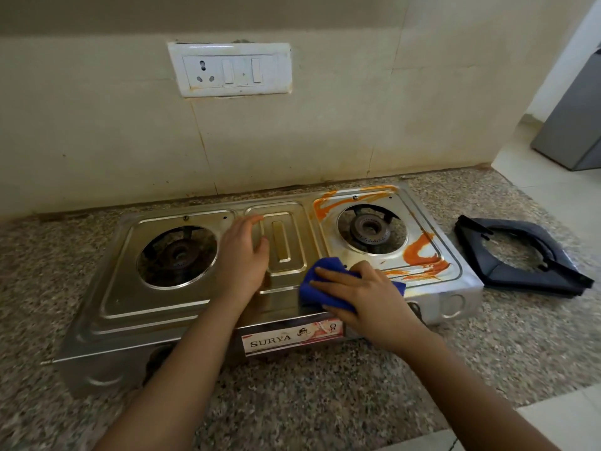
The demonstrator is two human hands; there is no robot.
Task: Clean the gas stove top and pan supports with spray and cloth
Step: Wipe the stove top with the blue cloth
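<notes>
A two-burner steel gas stove (156, 320) stands on a speckled granite counter, both pan supports off. Orange smears (419, 252) cover the plate around the right burner (369, 227). The left burner (178, 255) sits in a dark round opening. My left hand (242, 255) rests flat, fingers straight, on the stove's middle panel. My right hand (364, 296) presses a blue cloth (317, 271) onto the stove top near the front, just left of the right burner plate, fingers spread over it. No spray bottle is in view.
Two stacked black pan supports (520, 255) lie on the counter (325, 402) right of the stove. A white switch and socket plate (230, 70) is on the tiled wall behind. A grey appliance (575, 125) stands on the floor at far right, past the counter's edge.
</notes>
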